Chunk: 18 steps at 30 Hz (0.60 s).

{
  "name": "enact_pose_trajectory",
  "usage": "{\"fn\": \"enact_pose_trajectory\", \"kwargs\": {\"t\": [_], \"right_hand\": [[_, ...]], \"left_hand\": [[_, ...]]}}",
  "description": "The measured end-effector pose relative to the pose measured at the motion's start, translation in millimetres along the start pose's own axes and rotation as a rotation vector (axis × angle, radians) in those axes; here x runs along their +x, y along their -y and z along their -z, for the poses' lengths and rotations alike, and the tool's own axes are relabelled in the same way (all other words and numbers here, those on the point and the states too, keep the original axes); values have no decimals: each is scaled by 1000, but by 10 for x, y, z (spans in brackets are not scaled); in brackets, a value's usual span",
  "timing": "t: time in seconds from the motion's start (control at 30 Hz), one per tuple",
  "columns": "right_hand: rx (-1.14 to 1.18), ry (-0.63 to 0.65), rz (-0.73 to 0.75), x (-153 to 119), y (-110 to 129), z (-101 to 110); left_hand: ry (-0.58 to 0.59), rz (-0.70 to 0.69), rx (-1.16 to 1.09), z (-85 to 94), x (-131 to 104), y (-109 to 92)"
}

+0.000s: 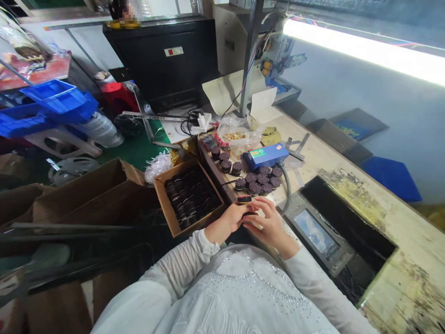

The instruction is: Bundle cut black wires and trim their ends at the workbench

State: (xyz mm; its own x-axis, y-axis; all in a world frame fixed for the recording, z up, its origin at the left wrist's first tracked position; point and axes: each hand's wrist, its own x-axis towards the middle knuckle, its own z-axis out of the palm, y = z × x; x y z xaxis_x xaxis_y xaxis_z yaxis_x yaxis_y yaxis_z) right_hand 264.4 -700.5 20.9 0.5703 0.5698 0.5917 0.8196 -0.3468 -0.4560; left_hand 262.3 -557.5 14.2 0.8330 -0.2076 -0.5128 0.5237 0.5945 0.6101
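Note:
My left hand [229, 221] and my right hand [266, 223] come together in front of my chest, at the near edge of the worktable. Between them is a small round bundle of thin dark pieces [244, 200], circled by a yellowish band. The left fingers are wrapped round its lower part; the right fingers curl against it from the other side. A dark piece beneath is mostly hidden by the fingers. Just beyond my hands, several similar round bundles [263, 180] stand clustered on the tabletop, and a few more bundles [225, 165] stand farther left.
To the left, a cardboard box [205, 221] holds rows of dark bundles [187, 199]. Behind the cluster lie a blue box [266, 156] and a plastic bag of small yellowish bits [238, 135]. A screen panel [316, 232] sits beside a dark table cutout at right. A lit tube [365, 51] hangs above.

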Motion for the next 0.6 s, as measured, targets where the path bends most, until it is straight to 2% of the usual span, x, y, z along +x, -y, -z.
{"fn": "enact_pose_trajectory", "kwargs": {"t": [0.23, 0.6], "right_hand": [[-35, -49, 47, -58, -70, -22], [-19, -97, 78, -84, -99, 19]], "left_hand": [[-18, 24, -41, -61, 62, 134], [8, -31, -127, -147, 62, 242]]}}
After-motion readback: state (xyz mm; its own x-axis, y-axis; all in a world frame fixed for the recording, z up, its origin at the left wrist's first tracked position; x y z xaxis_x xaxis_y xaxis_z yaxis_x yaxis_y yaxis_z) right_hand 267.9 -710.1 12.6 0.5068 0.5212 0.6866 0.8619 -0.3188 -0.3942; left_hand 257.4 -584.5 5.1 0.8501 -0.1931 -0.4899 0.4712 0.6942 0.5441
